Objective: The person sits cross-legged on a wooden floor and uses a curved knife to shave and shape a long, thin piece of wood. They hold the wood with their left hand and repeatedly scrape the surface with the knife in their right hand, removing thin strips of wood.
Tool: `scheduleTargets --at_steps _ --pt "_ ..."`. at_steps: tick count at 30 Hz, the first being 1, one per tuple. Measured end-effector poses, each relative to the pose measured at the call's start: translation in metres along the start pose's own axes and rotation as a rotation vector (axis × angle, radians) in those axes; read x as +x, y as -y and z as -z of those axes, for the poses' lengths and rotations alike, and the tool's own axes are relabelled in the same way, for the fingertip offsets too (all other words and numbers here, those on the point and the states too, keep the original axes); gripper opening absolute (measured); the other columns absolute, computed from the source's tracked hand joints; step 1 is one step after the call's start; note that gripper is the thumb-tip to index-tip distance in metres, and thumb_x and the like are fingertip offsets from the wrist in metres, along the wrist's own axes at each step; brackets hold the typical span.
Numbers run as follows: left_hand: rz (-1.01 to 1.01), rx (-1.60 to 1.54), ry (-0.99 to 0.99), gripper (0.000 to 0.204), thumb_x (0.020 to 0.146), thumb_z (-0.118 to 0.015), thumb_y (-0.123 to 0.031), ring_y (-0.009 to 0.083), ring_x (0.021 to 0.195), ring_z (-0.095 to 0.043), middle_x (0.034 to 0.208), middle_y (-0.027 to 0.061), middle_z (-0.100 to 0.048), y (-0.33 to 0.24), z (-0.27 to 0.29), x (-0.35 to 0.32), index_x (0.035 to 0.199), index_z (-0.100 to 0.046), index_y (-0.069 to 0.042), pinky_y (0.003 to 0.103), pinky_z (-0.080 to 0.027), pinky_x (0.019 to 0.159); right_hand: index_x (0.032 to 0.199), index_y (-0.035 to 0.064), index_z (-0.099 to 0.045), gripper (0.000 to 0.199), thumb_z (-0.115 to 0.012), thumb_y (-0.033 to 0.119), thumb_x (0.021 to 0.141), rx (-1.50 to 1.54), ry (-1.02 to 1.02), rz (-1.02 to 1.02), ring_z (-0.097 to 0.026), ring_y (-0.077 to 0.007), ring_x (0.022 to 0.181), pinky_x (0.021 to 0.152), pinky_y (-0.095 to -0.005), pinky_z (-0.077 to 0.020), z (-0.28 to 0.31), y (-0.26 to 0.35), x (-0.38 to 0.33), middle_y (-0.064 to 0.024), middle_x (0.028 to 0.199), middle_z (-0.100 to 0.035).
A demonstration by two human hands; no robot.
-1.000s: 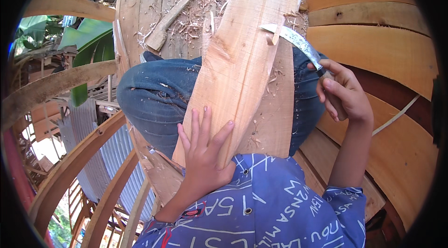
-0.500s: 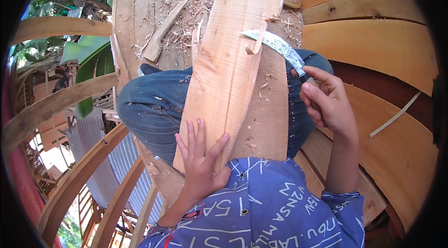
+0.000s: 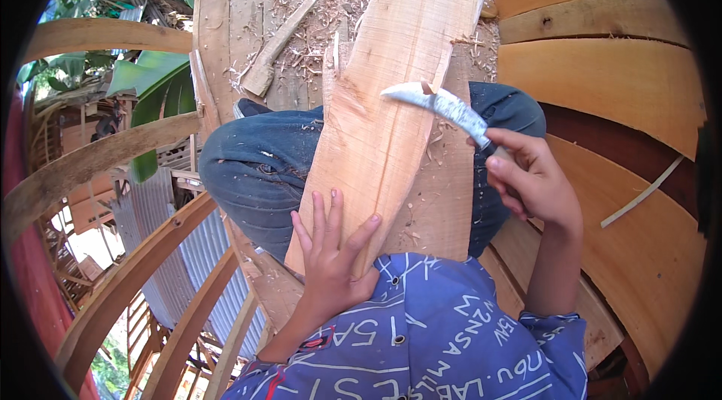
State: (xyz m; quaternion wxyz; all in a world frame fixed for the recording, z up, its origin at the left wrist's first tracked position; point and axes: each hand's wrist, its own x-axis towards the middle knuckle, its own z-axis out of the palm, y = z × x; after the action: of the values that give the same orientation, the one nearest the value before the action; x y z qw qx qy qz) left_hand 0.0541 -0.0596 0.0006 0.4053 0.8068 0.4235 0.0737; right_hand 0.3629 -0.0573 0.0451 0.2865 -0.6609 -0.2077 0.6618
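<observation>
A pale wooden board (image 3: 376, 136) slants away from my body, its near end against my shirt. My left hand (image 3: 335, 253) lies on that near end with fingers spread. In my right hand (image 3: 530, 174) is a curved knife (image 3: 451, 114), held by its dark handle. Its blade crosses the board's right edge, tip pointing left, with a small curl of wood (image 3: 427, 88) at the blade. Along that right edge the wood looks freshly shaved. Another wide plank (image 3: 440, 212) lies beneath the board, between my bent legs.
Beyond my left knee (image 3: 256, 167) lies a long wooden-handled tool (image 3: 289, 42) among scattered shavings (image 3: 323, 54). Wooden slats (image 3: 98, 167) form an open railing on the left. Overlapping planks (image 3: 594, 91) wall the right side, where a thin strip (image 3: 643, 193) rests.
The knife has slid nearer to me along the board's right edge, and the curl now sits at its blade. My left hand remains on the board. The whole view has shifted slightly.
</observation>
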Motion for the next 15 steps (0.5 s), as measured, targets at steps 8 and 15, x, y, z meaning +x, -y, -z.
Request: scheduleTargets --at_steps 8,15 --pt "0.004 -0.042 -0.024 0.072 0.059 -0.070 -0.014 0.0502 0.145 -0.015 0.154 0.0275 -0.028 0.002 0.000 -0.001 0.130 -0.060 -0.022 0.069 0.001 0.110 0.125 -0.0049 -0.054 0.037 -0.060 0.016 0.095 0.116 -0.192 0.143 -0.039 -0.0027 0.037 0.031 -0.0185 -0.0289 0.001 -0.007 0.009 -0.0013 0.066 -0.053" --pt "-0.012 -0.011 -0.024 0.069 0.056 -0.068 -0.011 0.0504 0.145 -0.014 0.155 0.0275 -0.028 0.003 -0.001 -0.002 0.125 -0.061 -0.016 0.068 0.000 0.111 0.127 -0.0035 -0.055 0.038 -0.061 0.015 0.094 0.106 -0.074 0.070 -0.041 -0.0024 0.039 0.033 -0.0183 -0.0301 0.015 0.006 0.007 0.0011 0.065 -0.051"
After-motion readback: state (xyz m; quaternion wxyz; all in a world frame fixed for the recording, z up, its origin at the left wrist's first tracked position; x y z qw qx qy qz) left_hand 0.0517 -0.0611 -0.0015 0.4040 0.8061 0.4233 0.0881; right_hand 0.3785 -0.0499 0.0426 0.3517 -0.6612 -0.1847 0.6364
